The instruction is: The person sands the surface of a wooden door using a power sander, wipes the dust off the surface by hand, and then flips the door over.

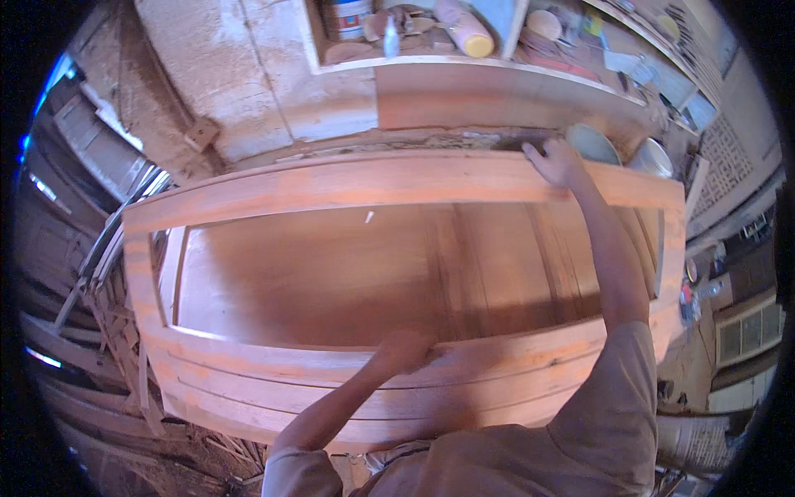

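A large, pale orange-brown wooden frame [348,180] lies lengthwise before me, with a long rectangular opening in it. Grooved planks form its near side. My right hand [556,164] reaches across to the far rail, its fingers closed over the outer edge. At the near rim of the opening, my left hand [407,348] is on the wood, smeared by motion, so its fingers cannot be made out. Through the opening a brown wooden surface [331,265] shows, with darker bands toward the right and a small white scrap on it.
Behind the frame, a dusty shelf [356,66] holds a tub, a clear bottle and a pink cylinder [464,29]. A bucket [593,144] and a white container [651,157] stand past the far right corner. Scrap wood [124,331] is piled at the left.
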Demonstrator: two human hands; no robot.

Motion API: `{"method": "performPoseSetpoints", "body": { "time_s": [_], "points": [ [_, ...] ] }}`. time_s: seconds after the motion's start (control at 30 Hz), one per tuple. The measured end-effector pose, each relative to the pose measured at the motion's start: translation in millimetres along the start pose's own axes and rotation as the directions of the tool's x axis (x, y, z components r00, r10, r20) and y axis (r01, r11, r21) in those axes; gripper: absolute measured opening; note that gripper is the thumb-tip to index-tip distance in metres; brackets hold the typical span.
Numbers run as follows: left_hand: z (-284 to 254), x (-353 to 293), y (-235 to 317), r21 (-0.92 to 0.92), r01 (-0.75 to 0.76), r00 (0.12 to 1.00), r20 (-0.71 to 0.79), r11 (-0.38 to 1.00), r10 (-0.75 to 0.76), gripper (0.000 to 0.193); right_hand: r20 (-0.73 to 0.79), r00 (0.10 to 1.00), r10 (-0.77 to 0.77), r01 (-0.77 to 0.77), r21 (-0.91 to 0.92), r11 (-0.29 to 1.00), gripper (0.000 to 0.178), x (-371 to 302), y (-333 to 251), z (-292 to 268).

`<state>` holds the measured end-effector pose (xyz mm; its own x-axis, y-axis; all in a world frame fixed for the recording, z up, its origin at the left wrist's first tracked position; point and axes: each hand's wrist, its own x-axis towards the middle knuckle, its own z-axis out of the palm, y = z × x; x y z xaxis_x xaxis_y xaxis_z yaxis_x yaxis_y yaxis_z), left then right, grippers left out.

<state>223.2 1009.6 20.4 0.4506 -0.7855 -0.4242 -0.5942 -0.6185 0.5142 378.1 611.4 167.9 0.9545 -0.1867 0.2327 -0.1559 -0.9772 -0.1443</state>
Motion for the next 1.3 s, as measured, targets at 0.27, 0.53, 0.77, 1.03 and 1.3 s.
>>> {"method": "performPoseSetpoints", "body": {
  "time_s": [0.27, 0.53, 0.77, 1.03, 1.3],
  "points": [
    [88, 50, -44, -0.028, -0.118, 0.962, -0.253, 0.993, 0.107, 0.052, 0.140, 0.990, -0.006, 0.016, -0.073, 0.997, 0.070, -22, 34, 67],
    [140, 92, -72, -0.068, -0.097, 0.945, -0.320, 0.993, 0.071, 0.044, 0.396, 0.915, 0.073, -0.087, 0.017, 0.996, 0.074, -7, 66, 150],
    [106, 73, -60, -0.008, -0.193, 0.897, -0.406, 0.981, 0.173, 0.035, 0.297, 0.955, -0.010, -0.038, 0.156, 0.987, 0.065, -13, 95, 216],
    [46, -46, -178, 0.120, 0.271, 0.765, -0.630, 0.955, -0.137, 0.031, -0.042, 0.978, -0.204, 0.208, 0.193, 0.959, 0.063, -13, 148, 288],
    [67, -98, -217, -0.093, 0.539, 0.780, -0.321, 0.837, -0.538, 0.046, 0.238, 0.969, -0.062, 0.020, 0.175, 0.984, 0.068, -23, 104, 267]
  ]
}}
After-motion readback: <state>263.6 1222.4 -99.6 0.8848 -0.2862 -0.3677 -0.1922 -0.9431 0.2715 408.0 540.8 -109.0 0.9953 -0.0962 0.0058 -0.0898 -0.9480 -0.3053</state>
